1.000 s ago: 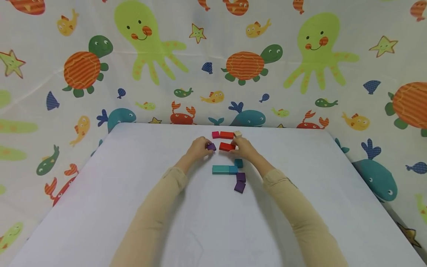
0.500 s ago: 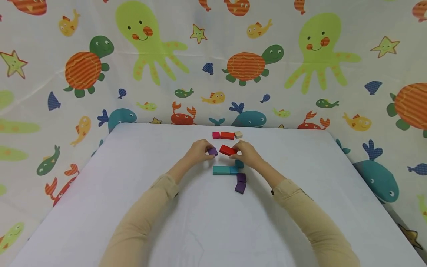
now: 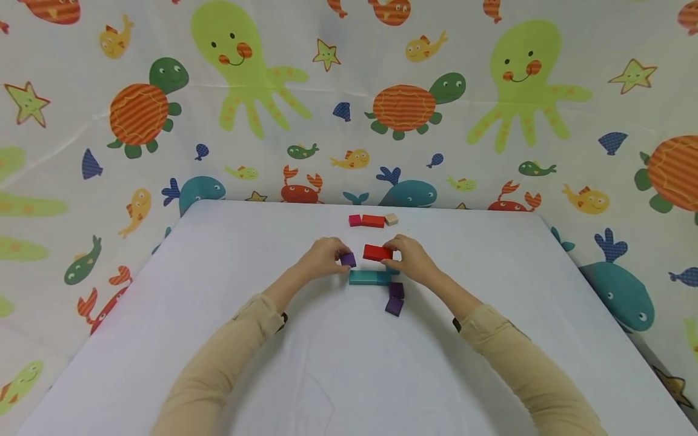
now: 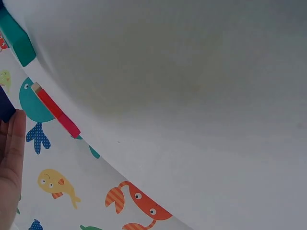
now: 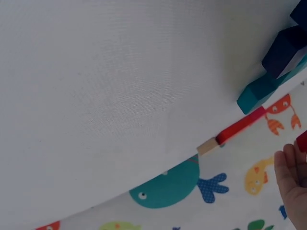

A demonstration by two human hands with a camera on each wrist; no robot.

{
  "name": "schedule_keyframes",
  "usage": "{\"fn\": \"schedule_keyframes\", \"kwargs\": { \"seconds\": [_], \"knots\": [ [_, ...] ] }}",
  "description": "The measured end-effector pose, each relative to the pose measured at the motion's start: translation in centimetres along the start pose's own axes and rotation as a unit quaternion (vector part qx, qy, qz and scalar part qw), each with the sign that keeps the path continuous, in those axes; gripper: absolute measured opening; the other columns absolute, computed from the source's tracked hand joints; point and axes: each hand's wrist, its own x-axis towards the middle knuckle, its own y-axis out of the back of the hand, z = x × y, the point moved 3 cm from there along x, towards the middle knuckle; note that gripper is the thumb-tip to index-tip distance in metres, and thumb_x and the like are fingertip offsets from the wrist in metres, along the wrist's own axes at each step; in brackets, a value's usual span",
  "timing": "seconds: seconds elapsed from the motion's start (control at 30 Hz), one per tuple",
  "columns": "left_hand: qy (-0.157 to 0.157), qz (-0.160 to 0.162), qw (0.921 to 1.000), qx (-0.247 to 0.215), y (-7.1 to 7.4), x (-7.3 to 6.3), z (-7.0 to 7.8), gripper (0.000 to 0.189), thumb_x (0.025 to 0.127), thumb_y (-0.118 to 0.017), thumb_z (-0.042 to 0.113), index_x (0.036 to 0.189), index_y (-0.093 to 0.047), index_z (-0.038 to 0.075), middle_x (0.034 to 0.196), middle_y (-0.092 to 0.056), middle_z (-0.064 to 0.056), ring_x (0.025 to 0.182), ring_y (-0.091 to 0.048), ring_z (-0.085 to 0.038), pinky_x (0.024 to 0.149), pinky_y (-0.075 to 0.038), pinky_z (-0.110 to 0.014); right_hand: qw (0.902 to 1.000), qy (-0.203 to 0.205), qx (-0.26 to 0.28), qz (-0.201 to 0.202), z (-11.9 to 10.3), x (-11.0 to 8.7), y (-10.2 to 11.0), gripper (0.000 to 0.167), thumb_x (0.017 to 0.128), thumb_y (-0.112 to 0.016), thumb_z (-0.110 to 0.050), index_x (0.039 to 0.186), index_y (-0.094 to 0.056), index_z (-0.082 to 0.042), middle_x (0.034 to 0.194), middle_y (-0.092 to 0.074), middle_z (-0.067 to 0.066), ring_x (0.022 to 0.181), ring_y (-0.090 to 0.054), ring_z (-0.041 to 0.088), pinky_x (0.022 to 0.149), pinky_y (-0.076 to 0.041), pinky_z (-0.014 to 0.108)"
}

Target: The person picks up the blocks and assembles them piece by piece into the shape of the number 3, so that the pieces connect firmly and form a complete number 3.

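Observation:
My left hand (image 3: 323, 258) pinches a small purple block (image 3: 348, 260) between thumb and fingers; the left wrist view catches the hand (image 4: 11, 158) and the dark block (image 4: 5, 105) at its left edge. A long red block (image 3: 376, 253) is gripped at its right end by my right hand (image 3: 410, 259). Both blocks appear raised above the table, apart from each other. Just nearer lies a teal block row (image 3: 366, 277), its right part partly hidden by my right hand. Two purple blocks (image 3: 395, 298) lie below the row's right end.
Along the white table's (image 3: 262, 230) far side lie a pink block (image 3: 355, 220), a red-orange block (image 3: 373, 221) and a pale wooden block (image 3: 391, 219) in a row. Behind the table hangs a curtain (image 3: 327, 97) printed with sea animals.
Both hands have come nearer to the person, carrying the purple block and the red block away from the far row toward the teal blocks. The blocks on the table have stayed put.

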Motion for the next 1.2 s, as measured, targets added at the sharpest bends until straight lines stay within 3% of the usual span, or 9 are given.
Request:
{"fn": "schedule_keyframes", "kwargs": {
  "seconds": [0.27, 0.53, 0.8, 1.03, 1.2],
  "knots": [
    [-0.027, -0.024, 0.9991, 0.02, -0.2, -1.3, 0.7, 0.035, 0.078, -0.076, 0.018, 0.11, -0.069, 0.004, 0.096, -0.066, -0.007, 0.085, -0.056, -0.016, 0.077, -0.053, -0.026, 0.9993, -0.026, 0.006, -0.028, -0.8, -1.3, 0.2, 0.035, 0.082, -0.073, -0.015, 0.111, -0.065, 0.002, 0.101, -0.065, 0.012, 0.095, -0.059, 0.025, 0.088, -0.052, 0.037],
    [-0.058, -0.033, 0.9972, 0.033, 0.0, -2.4, 1.4, 0.034, 0.078, -0.076, 0.016, 0.109, -0.069, 0.005, 0.094, -0.064, -0.005, 0.083, -0.054, -0.014, 0.077, -0.052, -0.026, 0.9978, -0.013, -0.03, -0.057, -1.4, -2.4, 0.1, 0.032, 0.08, -0.074, -0.013, 0.108, -0.066, 0.001, 0.098, -0.066, 0.01, 0.088, -0.057, 0.02, 0.084, -0.054, 0.035],
    [-0.098, -0.041, 0.9929, 0.053, -0.3, -3.6, 1.9, 0.032, 0.077, -0.076, 0.013, 0.107, -0.069, 0.003, 0.095, -0.065, -0.006, 0.083, -0.057, -0.014, 0.077, -0.053, -0.026, 0.9948, 0.009, -0.051, -0.088, -2.3, -3.4, -0.2, 0.034, 0.08, -0.074, -0.011, 0.11, -0.065, 0.002, 0.102, -0.067, 0.011, 0.094, -0.061, 0.024, 0.084, -0.055, 0.033],
    [-0.119, -0.064, 0.9888, 0.063, -0.8, -4.7, 2.2, 0.031, 0.077, -0.076, 0.011, 0.106, -0.069, 0.003, 0.097, -0.065, -0.006, 0.087, -0.058, -0.015, 0.08, -0.054, -0.027, 0.9952, 0.025, -0.038, -0.087, -2.8, -4.4, -0.6, 0.034, 0.078, -0.077, -0.012, 0.108, -0.067, 0.0, 0.099, -0.068, 0.009, 0.092, -0.061, 0.022, 0.082, -0.055, 0.032],
    [-0.116, -0.075, 0.9889, 0.055, -0.9, -5.0, 2.5, 0.031, 0.077, -0.076, 0.012, 0.106, -0.069, 0.004, 0.099, -0.065, -0.006, 0.089, -0.059, -0.015, 0.082, -0.054, -0.028, 0.9958, 0.035, -0.023, -0.081, -2.9, -5.0, -1.0, 0.033, 0.077, -0.077, -0.013, 0.107, -0.067, -0.001, 0.099, -0.069, 0.008, 0.09, -0.06, 0.02, 0.083, -0.054, 0.033]
  ]
}}
